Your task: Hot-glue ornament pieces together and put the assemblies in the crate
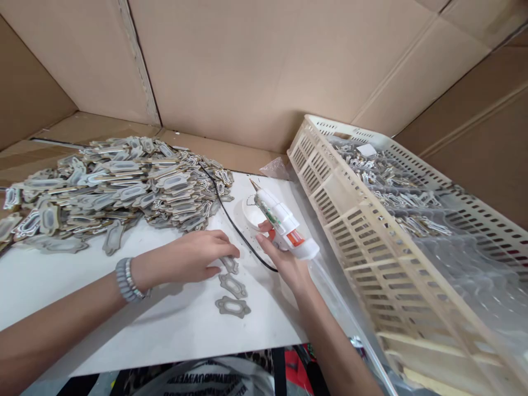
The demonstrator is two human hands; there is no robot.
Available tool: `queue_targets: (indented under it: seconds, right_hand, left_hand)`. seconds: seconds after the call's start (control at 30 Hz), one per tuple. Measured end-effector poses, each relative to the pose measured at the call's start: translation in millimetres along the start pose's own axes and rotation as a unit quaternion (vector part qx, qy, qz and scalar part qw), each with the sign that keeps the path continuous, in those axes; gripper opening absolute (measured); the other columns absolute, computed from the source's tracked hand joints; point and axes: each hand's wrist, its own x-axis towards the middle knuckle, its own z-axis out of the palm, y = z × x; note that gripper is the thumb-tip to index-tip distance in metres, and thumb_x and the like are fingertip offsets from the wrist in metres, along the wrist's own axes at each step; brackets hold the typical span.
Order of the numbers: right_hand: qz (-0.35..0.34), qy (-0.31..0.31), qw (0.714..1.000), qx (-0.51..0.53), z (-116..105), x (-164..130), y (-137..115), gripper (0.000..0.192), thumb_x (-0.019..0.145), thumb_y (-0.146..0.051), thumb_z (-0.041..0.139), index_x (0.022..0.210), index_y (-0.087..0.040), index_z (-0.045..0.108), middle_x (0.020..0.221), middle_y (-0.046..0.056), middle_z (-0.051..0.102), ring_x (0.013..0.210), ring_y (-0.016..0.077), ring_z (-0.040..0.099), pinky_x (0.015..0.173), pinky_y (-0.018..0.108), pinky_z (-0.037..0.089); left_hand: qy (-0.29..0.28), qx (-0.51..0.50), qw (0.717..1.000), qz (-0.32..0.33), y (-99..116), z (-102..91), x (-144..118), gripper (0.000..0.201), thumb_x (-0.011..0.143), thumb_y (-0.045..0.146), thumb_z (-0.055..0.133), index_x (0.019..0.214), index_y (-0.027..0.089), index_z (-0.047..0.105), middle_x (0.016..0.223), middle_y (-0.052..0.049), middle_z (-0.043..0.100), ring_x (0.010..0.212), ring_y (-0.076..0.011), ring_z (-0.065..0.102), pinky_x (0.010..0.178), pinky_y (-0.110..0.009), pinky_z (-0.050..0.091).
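On a white tabletop point(61, 275), the right hand point(284, 258) grips a white glue gun point(282, 223), nozzle pointing toward the far edge beside a small white dish point(251, 215). The left hand point(192, 256) lies flat, fingertips pressing the topmost of three grey frame pieces point(233, 286) near the front edge. A big pile of pieces point(115, 184) fills the far left corner; a cream plastic crate point(350, 220) stands along the right edge.
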Motion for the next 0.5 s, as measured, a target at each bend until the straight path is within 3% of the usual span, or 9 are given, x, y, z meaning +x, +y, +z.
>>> queue_targets:
  seconds: [0.1, 0.23, 0.37, 0.5]
  right_hand:
    - [-0.006, -0.022, 1.0, 0.003, -4, 3, -3, 0.027, 0.075, -0.046, 0.068, 0.082, -0.021, 0.063, 0.06, -0.002, 0.057, 0.052, 0.014, 0.051, 0.049, 0.027, 0.046]
    - [-0.007, -0.033, 0.999, 0.004, -7, 4, -5, 0.021, 0.075, -0.04, 0.066, 0.084, -0.021, 0.063, 0.063, -0.002, 0.061, 0.051, 0.012, 0.051, 0.05, 0.025, 0.047]
    - [-0.014, -0.052, 0.999, -0.001, -10, 2, -2, 0.017, 0.078, -0.038, 0.064, 0.08, -0.021, 0.061, 0.067, -0.001, 0.065, 0.05, 0.0113, 0.052, 0.052, 0.025, 0.048]
    - [-0.049, -0.074, 0.996, -0.003, -10, -1, 0, 0.015, 0.079, -0.036, 0.065, 0.077, -0.022, 0.061, 0.081, 0.004, 0.072, 0.057, 0.0151, 0.061, 0.054, 0.028, 0.052]
  left_hand:
    - [0.035, 0.023, 0.999, 0.01, -1, 11.8, -1, 0.036, 0.081, 0.01, 0.064, 0.114, 0.024, 0.065, 0.101, -0.005, 0.073, 0.087, -0.0189, 0.072, 0.072, -0.024, 0.053]
    - [0.132, 0.059, 0.989, 0.016, -4, 14.1, -7, 0.024, 0.09, 0.015, 0.054, 0.112, 0.02, 0.063, 0.089, -0.004, 0.074, 0.074, -0.0171, 0.072, 0.063, -0.024, 0.053]
    - [0.252, 0.097, 0.963, 0.023, -12, -3.9, -15, 0.013, 0.096, 0.019, 0.051, 0.1, 0.021, 0.064, 0.089, -0.001, 0.076, 0.073, -0.0142, 0.073, 0.064, -0.023, 0.055]
    - [0.337, 0.155, 0.928, 0.009, -14, -25.8, -22, 0.007, 0.091, 0.018, 0.064, 0.093, 0.025, 0.064, 0.094, 0.0, 0.077, 0.08, -0.0169, 0.074, 0.077, -0.029, 0.06]
